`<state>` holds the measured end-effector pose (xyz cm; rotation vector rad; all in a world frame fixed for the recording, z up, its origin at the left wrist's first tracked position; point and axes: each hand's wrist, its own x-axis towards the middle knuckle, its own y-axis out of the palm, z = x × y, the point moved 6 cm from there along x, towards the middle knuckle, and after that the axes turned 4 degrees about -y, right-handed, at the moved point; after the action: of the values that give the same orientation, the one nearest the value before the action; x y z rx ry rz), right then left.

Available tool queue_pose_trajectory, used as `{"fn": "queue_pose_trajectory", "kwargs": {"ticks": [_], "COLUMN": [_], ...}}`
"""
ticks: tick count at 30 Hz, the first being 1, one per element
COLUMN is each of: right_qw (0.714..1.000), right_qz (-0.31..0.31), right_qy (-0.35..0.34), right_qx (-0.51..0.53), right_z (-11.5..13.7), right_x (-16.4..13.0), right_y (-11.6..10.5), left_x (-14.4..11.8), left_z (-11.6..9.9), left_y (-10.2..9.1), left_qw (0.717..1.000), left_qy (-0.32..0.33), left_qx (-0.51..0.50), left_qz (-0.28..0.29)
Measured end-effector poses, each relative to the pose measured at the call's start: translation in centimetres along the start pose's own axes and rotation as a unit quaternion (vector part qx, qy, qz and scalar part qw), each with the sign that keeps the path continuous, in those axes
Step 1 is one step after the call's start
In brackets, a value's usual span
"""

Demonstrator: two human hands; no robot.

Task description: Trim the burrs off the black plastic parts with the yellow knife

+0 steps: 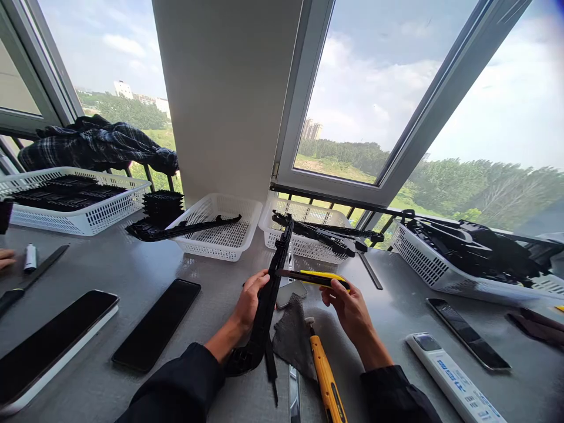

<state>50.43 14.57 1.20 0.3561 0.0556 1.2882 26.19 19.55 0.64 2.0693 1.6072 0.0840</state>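
At the near edge of the grey counter, the person's left hand has its fingers curled round a long black plastic strip, which stands tilted, its lower end by the near edge and its upper end pointing toward the window. The right hand pinches a yellow utility knife between thumb and fingers, the blade tip touching the strip's side about halfway up. Under the hands lies a grey cloth, and just beside it, nearer the edge, a second yellow cutter (lying loose, no hand on it). Along the far edge stand white baskets: one with a black strip laid across its rim, another holding several strips, a third at the right piled with black parts. To the left lie two dark flat panels; to the right, a white remote-like bar. Someone else's fingers show at the left edge.
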Motion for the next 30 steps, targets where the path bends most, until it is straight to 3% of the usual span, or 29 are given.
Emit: {"fn": "queue_pose_trajectory", "kwargs": {"ticks": [10, 25, 30], "right_qw": [1.0, 1.0, 1.0], "right_qz": [-0.009, -0.022, -0.02], "right_qy": [-0.002, -0.005, -0.011], "right_qx": [-0.012, -0.001, -0.002], "right_z": [0.15, 0.11, 0.14], "right_x": [-0.01, 0.05, -0.12], "right_y": [-0.13, -0.23, -0.09], "left_x": [-0.2, -0.23, 0.1], "left_z": [-0.03, -0.09, 0.28], "left_y": [-0.06, 0.49, 0.77], "left_qw": [1.0, 1.0, 0.998], "left_qy": [-0.013, -0.002, -0.003], "left_qx": [0.003, 0.015, 0.004], "left_qz": [-0.012, 0.022, 0.06]}}
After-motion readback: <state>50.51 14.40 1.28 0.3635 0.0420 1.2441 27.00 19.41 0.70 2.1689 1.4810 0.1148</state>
